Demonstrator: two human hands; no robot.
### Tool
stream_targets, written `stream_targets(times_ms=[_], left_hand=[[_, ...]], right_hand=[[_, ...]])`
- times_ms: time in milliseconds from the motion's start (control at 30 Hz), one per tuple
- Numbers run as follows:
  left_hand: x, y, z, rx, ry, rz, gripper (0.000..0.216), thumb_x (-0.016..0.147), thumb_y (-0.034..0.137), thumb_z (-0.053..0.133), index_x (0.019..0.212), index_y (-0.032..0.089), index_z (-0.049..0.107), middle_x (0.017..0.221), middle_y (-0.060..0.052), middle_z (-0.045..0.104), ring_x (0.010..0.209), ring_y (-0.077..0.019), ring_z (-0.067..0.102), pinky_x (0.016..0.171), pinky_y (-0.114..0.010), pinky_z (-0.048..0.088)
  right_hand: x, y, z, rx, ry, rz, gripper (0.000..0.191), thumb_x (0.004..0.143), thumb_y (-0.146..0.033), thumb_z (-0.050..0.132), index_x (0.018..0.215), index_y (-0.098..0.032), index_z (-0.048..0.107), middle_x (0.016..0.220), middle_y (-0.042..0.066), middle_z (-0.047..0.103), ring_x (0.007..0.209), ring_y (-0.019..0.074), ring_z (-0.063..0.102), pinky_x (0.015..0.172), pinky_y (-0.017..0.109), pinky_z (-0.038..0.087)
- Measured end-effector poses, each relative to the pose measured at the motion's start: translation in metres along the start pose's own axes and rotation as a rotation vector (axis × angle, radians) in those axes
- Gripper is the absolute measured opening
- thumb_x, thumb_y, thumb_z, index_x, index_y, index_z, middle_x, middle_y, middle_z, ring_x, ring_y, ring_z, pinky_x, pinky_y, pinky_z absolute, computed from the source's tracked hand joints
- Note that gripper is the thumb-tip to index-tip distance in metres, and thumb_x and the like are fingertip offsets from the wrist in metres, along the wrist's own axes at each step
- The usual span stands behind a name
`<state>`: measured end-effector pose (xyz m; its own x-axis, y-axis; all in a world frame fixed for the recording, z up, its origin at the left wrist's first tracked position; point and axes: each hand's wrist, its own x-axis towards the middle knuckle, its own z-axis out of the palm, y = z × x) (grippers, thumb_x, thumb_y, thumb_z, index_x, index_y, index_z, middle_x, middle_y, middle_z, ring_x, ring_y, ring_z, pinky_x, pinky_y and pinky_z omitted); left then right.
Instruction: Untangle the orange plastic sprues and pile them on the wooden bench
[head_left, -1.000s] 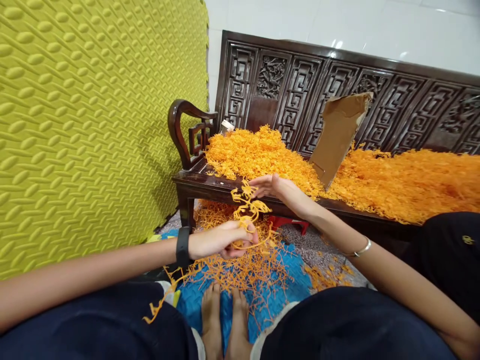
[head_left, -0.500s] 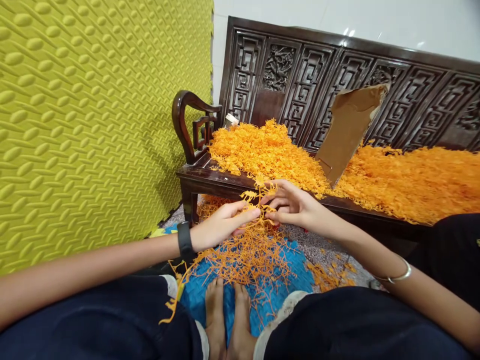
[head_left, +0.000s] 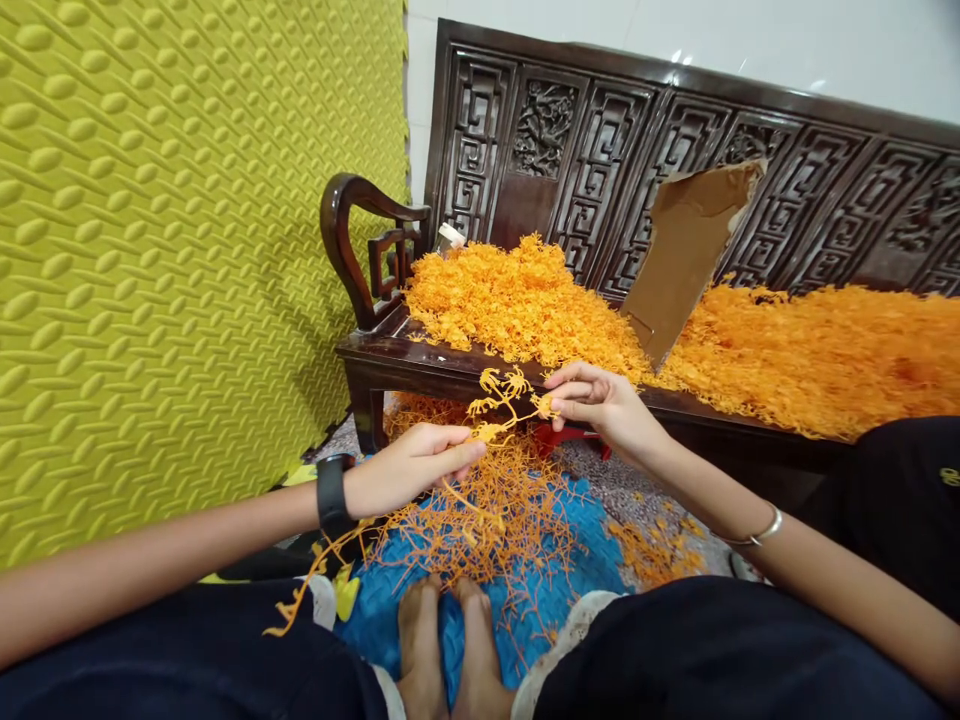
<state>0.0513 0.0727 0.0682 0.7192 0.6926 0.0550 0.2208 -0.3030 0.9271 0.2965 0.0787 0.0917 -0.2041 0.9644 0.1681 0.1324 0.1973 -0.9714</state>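
Observation:
My left hand (head_left: 412, 468) pinches a branched orange plastic sprue (head_left: 513, 412) between thumb and fingers, above the floor in front of the bench. Small many-legged pieces sit at the tips of its branches. On the sprue's right side, my right hand (head_left: 609, 408) has its thumb and fingers closed on one such piece (head_left: 545, 405), which still looks joined to its branch. Below my left hand hangs another orange strand (head_left: 476, 510). A longer orange strand (head_left: 296, 598) lies beneath my left wrist, over my trouser leg.
A dark carved bench (head_left: 420, 362) bears a heap of loose orange pieces (head_left: 510, 300), with a cardboard sheet (head_left: 679, 250) dividing it from more at right. Bare sprues (head_left: 525, 515) cover a blue sheet (head_left: 600, 570) by my feet. Yellow matting (head_left: 187, 250) stands left; a dark-clothed person (head_left: 892, 500) sits right.
My left hand has moved left and slightly down with the sprue. My right hand has shifted a little right, so the hands are farther apart, with the branches spread between them.

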Motion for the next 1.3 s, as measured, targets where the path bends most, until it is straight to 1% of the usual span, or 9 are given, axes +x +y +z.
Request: stream_targets(times_ms=[400, 467, 600, 767, 933, 1033, 1100, 1200, 1300], left_hand=[[-0.001, 0.001, 0.000, 0.242, 0.117, 0.046, 0.040, 0.088, 0.044, 0.035, 0.060, 0.016, 0.039, 0.056, 0.006, 0.033, 0.053, -0.0083, 0.033, 0.052, -0.021, 0.028], [-0.005, -0.002, -0.004, 0.297, 0.123, 0.060, 0.040, 0.089, 0.044, 0.033, 0.059, 0.016, 0.038, 0.056, 0.005, 0.033, 0.053, -0.0086, 0.033, 0.053, -0.022, 0.028], [-0.014, -0.012, -0.022, 0.362, 0.200, 0.061, 0.041, 0.089, 0.044, 0.031, 0.060, 0.017, 0.038, 0.056, 0.005, 0.034, 0.054, -0.0094, 0.034, 0.053, -0.021, 0.028], [-0.009, -0.023, -0.023, 0.496, 0.104, 0.056, 0.041, 0.089, 0.045, 0.031, 0.060, 0.017, 0.037, 0.056, 0.005, 0.030, 0.053, -0.0092, 0.033, 0.052, -0.022, 0.026], [-0.004, -0.033, -0.009, 0.676, -0.013, 0.088, 0.041, 0.090, 0.046, 0.031, 0.063, 0.017, 0.041, 0.054, 0.005, 0.035, 0.051, -0.0099, 0.040, 0.051, -0.023, 0.024], [-0.009, -0.034, -0.010, 0.698, -0.006, 0.079, 0.042, 0.090, 0.048, 0.029, 0.065, 0.017, 0.043, 0.054, 0.004, 0.038, 0.052, -0.0108, 0.043, 0.052, -0.023, 0.025], [-0.012, -0.031, -0.012, 0.686, 0.004, 0.066, 0.043, 0.091, 0.048, 0.026, 0.067, 0.017, 0.045, 0.056, 0.003, 0.042, 0.054, -0.0114, 0.045, 0.054, -0.023, 0.027], [-0.014, -0.022, -0.012, 0.658, 0.035, 0.065, 0.046, 0.092, 0.047, 0.021, 0.066, 0.017, 0.044, 0.058, 0.003, 0.044, 0.056, -0.0115, 0.046, 0.056, -0.024, 0.029], [-0.013, -0.017, -0.009, 0.652, 0.069, 0.084, 0.044, 0.092, 0.045, 0.025, 0.063, 0.017, 0.043, 0.056, 0.004, 0.042, 0.053, -0.0100, 0.043, 0.055, -0.023, 0.028]], right_hand=[[0.010, -0.003, 0.005, 0.058, 0.099, 0.146, 0.018, 0.058, -0.015, 0.071, 0.070, -0.016, 0.058, 0.060, 0.002, 0.065, 0.052, 0.0131, 0.060, 0.061, 0.030, 0.048], [0.013, 0.002, -0.013, 0.063, 0.203, 0.118, 0.018, 0.056, -0.009, 0.068, 0.070, -0.015, 0.059, 0.061, 0.002, 0.065, 0.052, 0.0125, 0.059, 0.060, 0.029, 0.049], [0.009, 0.035, -0.071, 0.121, 0.679, 0.035, 0.018, 0.055, -0.003, 0.061, 0.067, -0.016, 0.057, 0.059, -0.001, 0.063, 0.053, 0.0090, 0.059, 0.057, 0.022, 0.051], [0.015, 0.078, -0.117, 0.077, 0.755, 0.091, 0.014, 0.057, -0.003, 0.066, 0.063, -0.012, 0.057, 0.057, 0.004, 0.062, 0.056, 0.0139, 0.063, 0.059, 0.025, 0.054], [0.068, 0.062, -0.152, -0.021, 0.849, 0.069, 0.007, 0.070, -0.011, 0.062, 0.067, -0.011, 0.056, 0.061, 0.003, 0.062, 0.062, 0.0128, 0.063, 0.066, 0.026, 0.055], [0.094, 0.044, -0.167, -0.107, 0.831, 0.063, 0.013, 0.080, -0.020, 0.055, 0.089, -0.012, 0.059, 0.091, 0.008, 0.065, 0.092, 0.0164, 0.062, 0.082, 0.030, 0.051], [0.102, 0.038, -0.164, -0.158, 0.761, 0.076, 0.025, 0.082, -0.027, 0.053, 0.105, -0.016, 0.056, 0.117, 0.011, 0.057, 0.114, 0.0192, 0.050, 0.092, 0.035, 0.044], [0.098, 0.036, -0.134, -0.213, 0.617, 0.072, 0.036, 0.082, -0.031, 0.055, 0.116, -0.018, 0.052, 0.135, 0.010, 0.041, 0.127, 0.0208, 0.035, 0.103, 0.040, 0.031], [0.076, 0.032, -0.084, -0.227, 0.402, 0.057, 0.033, 0.080, -0.035, 0.058, 0.106, -0.016, 0.060, 0.126, 0.011, 0.051, 0.120, 0.0222, 0.045, 0.102, 0.038, 0.033]])
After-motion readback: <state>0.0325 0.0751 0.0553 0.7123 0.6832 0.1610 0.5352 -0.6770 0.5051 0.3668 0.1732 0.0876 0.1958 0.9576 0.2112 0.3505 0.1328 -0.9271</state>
